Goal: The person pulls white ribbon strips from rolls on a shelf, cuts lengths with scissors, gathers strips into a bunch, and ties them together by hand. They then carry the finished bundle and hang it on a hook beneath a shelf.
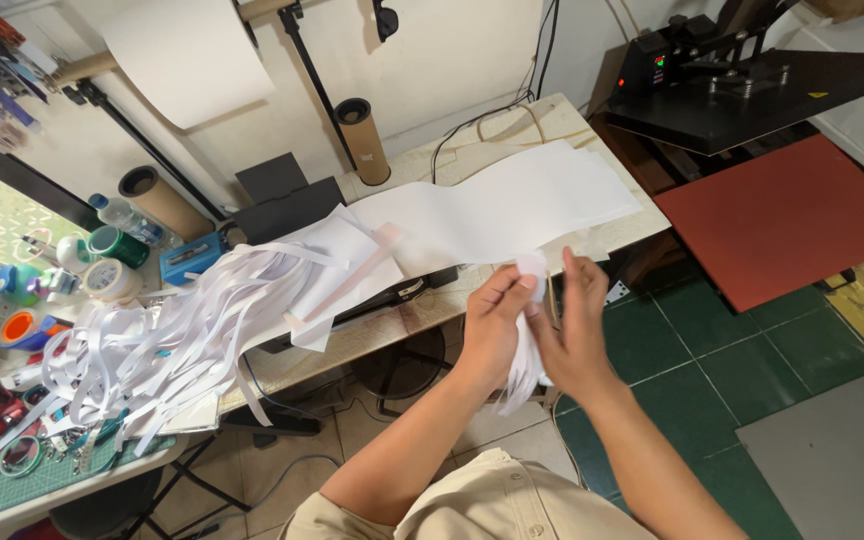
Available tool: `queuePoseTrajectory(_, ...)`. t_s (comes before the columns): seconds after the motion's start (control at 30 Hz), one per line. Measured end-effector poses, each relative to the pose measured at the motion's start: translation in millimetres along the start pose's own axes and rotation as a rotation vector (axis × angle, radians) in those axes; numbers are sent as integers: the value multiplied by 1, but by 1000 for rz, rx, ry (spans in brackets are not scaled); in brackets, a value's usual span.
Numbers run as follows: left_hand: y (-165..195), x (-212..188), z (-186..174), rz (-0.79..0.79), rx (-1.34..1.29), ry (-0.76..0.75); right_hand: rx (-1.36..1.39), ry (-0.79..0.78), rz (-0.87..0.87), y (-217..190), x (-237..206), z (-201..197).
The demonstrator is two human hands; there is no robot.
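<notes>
Head view: big heap of cut white strips (182,340) already lies across the table (392,335), w/ wide sheets (512,205) spread beside it, so I'd judge much is cut, though the sheets look uncut. In front of the table edge, left hand (492,330) & right hand (574,335) both pinch a small bunch of paper strips (527,365), fingers curled closed round it, ends hanging down between the wrists.

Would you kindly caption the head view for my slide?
Both hands, left hand and right hand, grip a white paper bundle beside a table.
</notes>
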State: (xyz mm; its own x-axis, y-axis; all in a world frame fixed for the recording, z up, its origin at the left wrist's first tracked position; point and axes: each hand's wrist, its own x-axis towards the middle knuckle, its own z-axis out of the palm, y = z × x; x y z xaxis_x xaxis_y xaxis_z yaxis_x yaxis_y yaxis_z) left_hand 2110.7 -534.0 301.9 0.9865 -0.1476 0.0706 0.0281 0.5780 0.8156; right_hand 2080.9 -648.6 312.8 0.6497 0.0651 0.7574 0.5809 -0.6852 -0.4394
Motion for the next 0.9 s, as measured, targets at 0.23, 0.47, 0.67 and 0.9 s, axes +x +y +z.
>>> queuePoseTrajectory(0.23,37,-7,14,553,728,-286,197,-209,304,-21,23,-5)
queuePoseTrajectory(0.47,48,-4,22,315,647,-197,224,-72,234,-23,23,-1)
queuePoseTrajectory(0.67,64,-4,26,214,634,-237,300,-47,269,-11,8,11)
queuePoseTrajectory(0.9,100,-2,34,881,1278,-327,394,-99,343,1,0,-9)
